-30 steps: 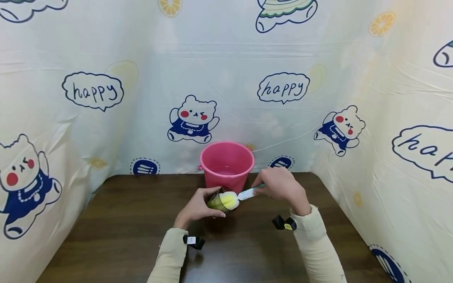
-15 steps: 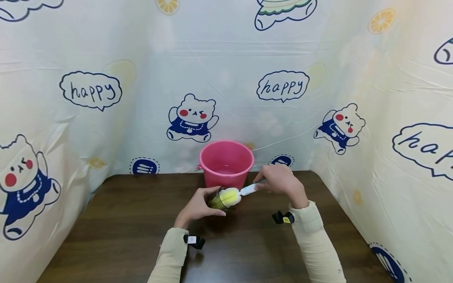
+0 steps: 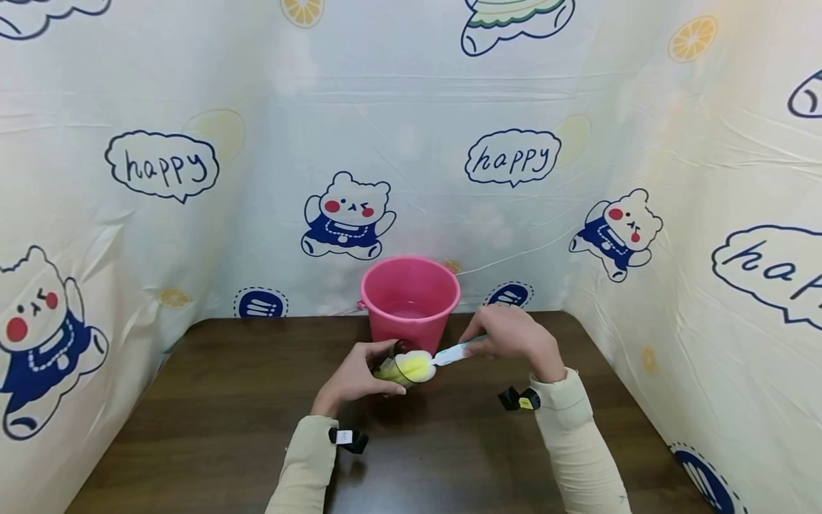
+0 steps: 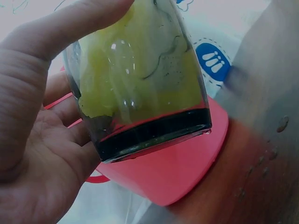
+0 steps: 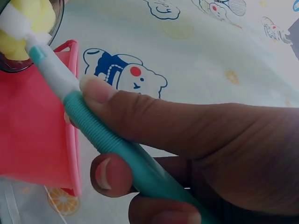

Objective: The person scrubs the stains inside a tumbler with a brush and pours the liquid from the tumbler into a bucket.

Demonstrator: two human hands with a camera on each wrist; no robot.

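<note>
My left hand (image 3: 357, 376) grips a dark, see-through glass (image 4: 154, 133) round its side, tilted with the mouth toward the right. Inside it sits the yellow and white sponge head of a cup brush (image 3: 414, 367), part of it standing out past the rim. The brush's white neck leads to a ribbed teal handle (image 5: 107, 128), which my right hand (image 3: 510, 339) holds between thumb and curled fingers. In the left wrist view the sponge shows pressed against the glass wall, with wet highlights on the glass.
A pink bucket (image 3: 411, 330) stands at the back of the brown wooden table (image 3: 244, 407), just behind the glass. Water drops (image 4: 283, 123) lie on the tabletop. A printed white curtain (image 3: 424, 107) surrounds the table at the back and sides.
The brush shifts slightly outward and then back into the glass, as my right hand moves a little up and down again. My left hand stays nearly in place with the glass.
</note>
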